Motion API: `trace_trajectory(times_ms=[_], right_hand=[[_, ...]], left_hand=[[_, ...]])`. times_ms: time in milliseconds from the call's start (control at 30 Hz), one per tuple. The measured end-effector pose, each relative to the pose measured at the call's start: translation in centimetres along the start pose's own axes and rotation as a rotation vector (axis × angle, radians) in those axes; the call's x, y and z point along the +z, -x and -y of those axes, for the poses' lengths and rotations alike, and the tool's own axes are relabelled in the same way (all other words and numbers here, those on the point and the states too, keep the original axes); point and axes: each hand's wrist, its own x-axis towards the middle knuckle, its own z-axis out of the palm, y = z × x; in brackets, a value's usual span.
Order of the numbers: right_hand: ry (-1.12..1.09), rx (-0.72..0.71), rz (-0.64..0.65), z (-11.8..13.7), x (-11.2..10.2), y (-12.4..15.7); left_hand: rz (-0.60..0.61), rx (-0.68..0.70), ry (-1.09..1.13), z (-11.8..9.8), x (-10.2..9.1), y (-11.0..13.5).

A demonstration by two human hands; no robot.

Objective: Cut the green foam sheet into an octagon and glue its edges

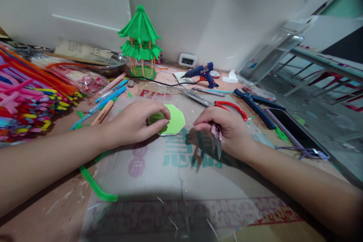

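Note:
A light green octagon (176, 119) with a white edge lies flat on the printed cardboard sheet (141, 193). My left hand (146, 121) is over its left half, fingers loosely curled and a small gap showing between thumb and forefinger. Whether the fingertips press on the octagon I cannot tell. To its right, my right hand (227, 130) is closed around a small pink tool with a metal blade (216, 141). The blade points down toward me, and its exact kind is unclear. Beyond stand a green-roofed model pavilion (141, 47) and red-handled scissors (219, 104).
At the back are a blue glue gun (202, 72) with a black cord and a small digital clock (187, 60). Blue-handled pliers (255, 107) and a phone (296, 130) lie right. Colourful pipe cleaners (31, 98) pile up left, near several pens. A green strip (95, 187) lies front left.

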Motion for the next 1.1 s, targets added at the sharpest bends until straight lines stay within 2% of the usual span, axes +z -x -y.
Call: trace_trajectory(times_ms=[167,333,400,567,667,733,867,933,1100], right_hand=[[-0.061,-0.079,0.142,-0.2,0.7,0.3],[-0.07,-0.074,0.247,-0.5,1.2,0.4],[-0.073,-0.085,0.229,-0.4,1.1,0.4],[-0.041,-0.123,0.052,-0.6,0.9,0.5],[-0.035,-0.097,0.0,-0.8,1.0,0.3],[-0.096,-0.003,-0.036,-0.5,0.9,0.0],[-0.348,0.397,-0.081,1.2,-0.1,-1.0],[-0.503,0.539,-0.068,2.4,-0.6,-1.3],[-0.835,0.62,-0.018,3.9,-0.3,-1.1]], left_hand=[[0.021,-0.007,-0.074,0.4,0.3,0.0],[0.061,-0.039,-0.087,0.8,0.5,-0.1],[0.069,-0.042,-0.089,0.8,0.5,-0.1],[0.078,-0.045,-0.089,0.7,0.4,-0.1],[0.074,-0.041,-0.095,0.7,0.4,-0.1],[0.043,-0.032,-0.093,0.6,0.4,-0.1],[-0.046,0.033,-0.126,-0.3,-0.1,-0.2],[-0.067,0.08,-0.149,-1.2,-0.5,-0.3],[-0.083,0.106,-0.145,-3.9,-1.8,-0.4]])
